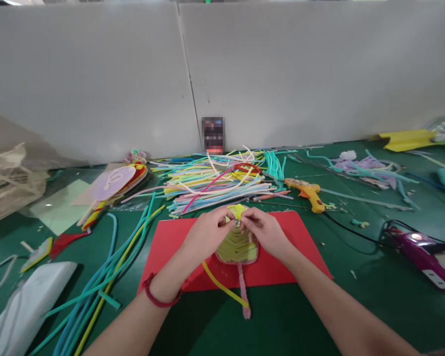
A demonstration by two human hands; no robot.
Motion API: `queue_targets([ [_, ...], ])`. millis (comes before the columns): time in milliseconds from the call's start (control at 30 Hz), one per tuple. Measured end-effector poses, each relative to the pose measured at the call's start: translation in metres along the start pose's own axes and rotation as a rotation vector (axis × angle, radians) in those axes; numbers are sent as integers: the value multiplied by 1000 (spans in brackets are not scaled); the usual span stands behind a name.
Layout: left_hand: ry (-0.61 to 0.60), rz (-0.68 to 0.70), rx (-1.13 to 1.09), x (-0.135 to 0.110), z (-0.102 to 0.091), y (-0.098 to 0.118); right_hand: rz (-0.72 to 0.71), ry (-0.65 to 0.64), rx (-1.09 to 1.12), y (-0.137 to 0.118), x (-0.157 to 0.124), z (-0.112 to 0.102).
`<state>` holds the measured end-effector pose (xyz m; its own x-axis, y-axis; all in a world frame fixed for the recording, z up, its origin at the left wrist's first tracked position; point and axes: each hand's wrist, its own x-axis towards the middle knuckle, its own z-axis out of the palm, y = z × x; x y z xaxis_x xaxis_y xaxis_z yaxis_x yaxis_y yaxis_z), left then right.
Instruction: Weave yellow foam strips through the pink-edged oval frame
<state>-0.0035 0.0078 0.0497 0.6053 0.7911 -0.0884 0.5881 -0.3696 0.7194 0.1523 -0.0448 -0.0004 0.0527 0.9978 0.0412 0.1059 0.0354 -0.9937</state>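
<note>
Left hand [210, 230], right hand [266, 232], over yellow fan [237, 249], red card [170, 242] beneath

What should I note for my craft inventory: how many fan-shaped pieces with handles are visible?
3: a yellow-green piece over the red card; at left, a purple piece and, partly beneath it, a red-and-yellow piece. More may be hidden.

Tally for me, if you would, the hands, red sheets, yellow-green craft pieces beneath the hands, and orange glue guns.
Left hand and right hand: 2
Yellow-green craft piece: 1
Red sheet: 1
Orange glue gun: 1
Total: 5
</note>
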Motion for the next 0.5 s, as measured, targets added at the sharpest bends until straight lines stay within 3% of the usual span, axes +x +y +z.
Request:
queue_targets([
  [300, -231, 32, 67, -2, -12, -1, 12, -88, -62, -4, 0, -3],
  [500, -262, 18, 81, -5, -11, -2, 8, -117, -62, -5, -2, -5],
])
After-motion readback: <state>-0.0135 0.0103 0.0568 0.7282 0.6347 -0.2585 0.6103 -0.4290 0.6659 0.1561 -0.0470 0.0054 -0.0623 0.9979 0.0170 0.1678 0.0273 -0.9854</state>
